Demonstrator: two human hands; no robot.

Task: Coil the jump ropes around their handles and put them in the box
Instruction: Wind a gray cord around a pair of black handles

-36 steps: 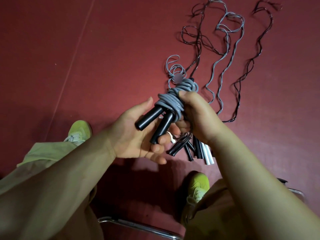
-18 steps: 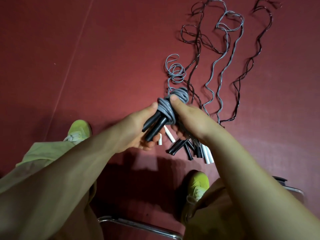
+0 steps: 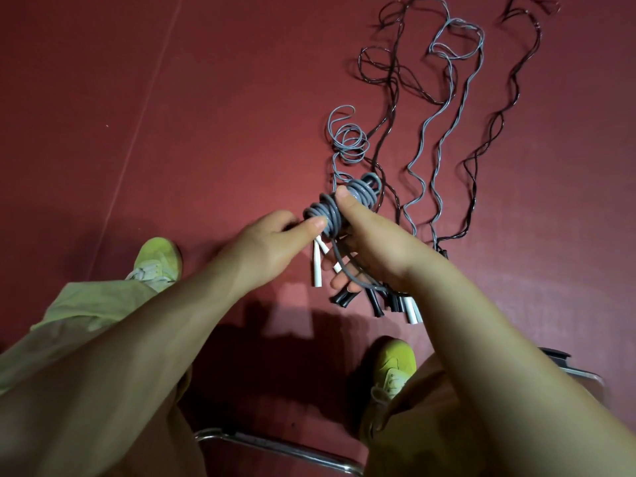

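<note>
Since a second ago, both hands dropped lower and the black handles slid out of sight inside my left hand. Left fingers curl round the handle ends; right hand pinches the grey coil with thumb on top. Keep wraps tight and tuck the loose tail before letting go. Uncoiled ropes lie tangled on the floor, spare handles just below my hands. Box isn't visible.
</note>
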